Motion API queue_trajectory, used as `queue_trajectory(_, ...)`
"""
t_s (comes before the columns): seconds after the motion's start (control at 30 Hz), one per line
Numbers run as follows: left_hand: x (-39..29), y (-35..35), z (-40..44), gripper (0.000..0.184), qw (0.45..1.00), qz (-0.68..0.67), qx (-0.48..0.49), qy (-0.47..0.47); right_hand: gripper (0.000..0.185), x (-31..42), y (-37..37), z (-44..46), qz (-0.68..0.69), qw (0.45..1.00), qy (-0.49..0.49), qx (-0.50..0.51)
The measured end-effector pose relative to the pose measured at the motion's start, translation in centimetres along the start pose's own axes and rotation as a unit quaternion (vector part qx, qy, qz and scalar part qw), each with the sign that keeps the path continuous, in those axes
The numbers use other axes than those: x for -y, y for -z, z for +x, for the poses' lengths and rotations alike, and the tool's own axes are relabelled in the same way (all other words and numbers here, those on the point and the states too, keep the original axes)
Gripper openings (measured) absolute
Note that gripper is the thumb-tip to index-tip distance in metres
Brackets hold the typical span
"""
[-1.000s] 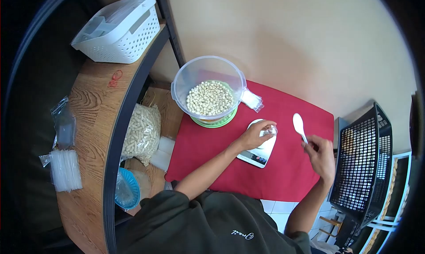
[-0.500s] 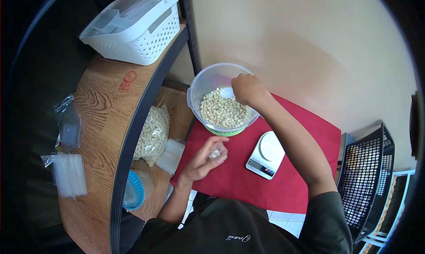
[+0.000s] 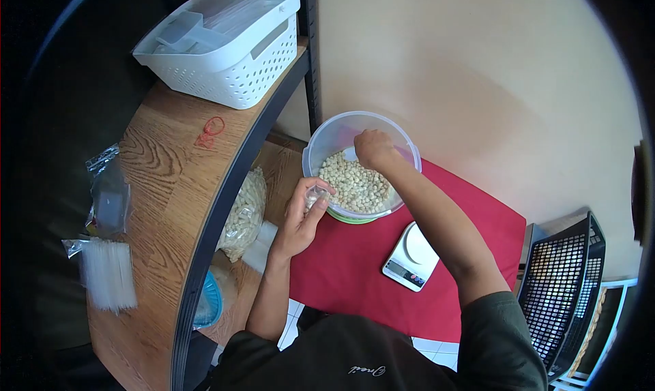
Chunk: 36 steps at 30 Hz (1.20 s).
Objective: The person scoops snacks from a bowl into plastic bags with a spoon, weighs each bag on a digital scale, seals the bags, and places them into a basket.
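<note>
My right hand (image 3: 375, 149) is closed and reaches inside a clear plastic tub (image 3: 310, 164). A white scoop (image 3: 350, 154) shows just beside its fingers; the handle is hidden in the hand. Small pale round snack pieces (image 3: 355, 184) cover the bottom of the tub. At the tub's near left rim, my left hand (image 3: 303, 214) is curled around a small clear plastic bag (image 3: 316, 196) with some whitish pieces in it. To the right of the tub, a white digital kitchen scale (image 3: 411, 258) lies on the red tablecloth (image 3: 348, 275).
On the wooden shelf (image 3: 157, 186) at left stand a white perforated basket (image 3: 239, 77), red rubber bands (image 3: 210, 132) and packs of clear bags (image 3: 109, 274). Below are a large bag of snacks (image 3: 243, 217) and a blue-rimmed container (image 3: 210, 302). Black crates (image 3: 556, 289) stand at right.
My left hand has moved up with the bag to the tub's rim. My right hand has lowered with the scoop toward the pieces. The whole view has shifted slightly.
</note>
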State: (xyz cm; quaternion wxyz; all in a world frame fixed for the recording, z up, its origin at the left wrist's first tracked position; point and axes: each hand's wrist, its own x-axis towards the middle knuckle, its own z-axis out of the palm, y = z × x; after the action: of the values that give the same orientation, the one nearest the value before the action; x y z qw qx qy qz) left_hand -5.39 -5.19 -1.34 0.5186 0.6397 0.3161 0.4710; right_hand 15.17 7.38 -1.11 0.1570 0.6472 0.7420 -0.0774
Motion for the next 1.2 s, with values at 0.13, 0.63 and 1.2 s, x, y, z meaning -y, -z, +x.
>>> queue_trajectory(0.13, 0.3, 0.0, -0.1, 0.02, 1.0, 0.0, -0.006, -0.004, 0.024, -0.3, 0.2, 0.0, 0.0, 1.0, 0.016, 0.016)
queue_trajectory(0.63, 0.2, 0.5, -0.5, 0.023, 0.999, -0.049, -0.009, 0.018, 0.031, 0.4, 0.3, 0.4, 0.052, 0.996, 0.076, 0.003)
queue_trajectory(1.2, -3.4, -1.9, 5.6, 0.037, 0.984, 0.162, -0.067, -0.011, 0.015, -8.0, 11.0, -9.3, 0.146, 0.984, 0.093, 0.042)
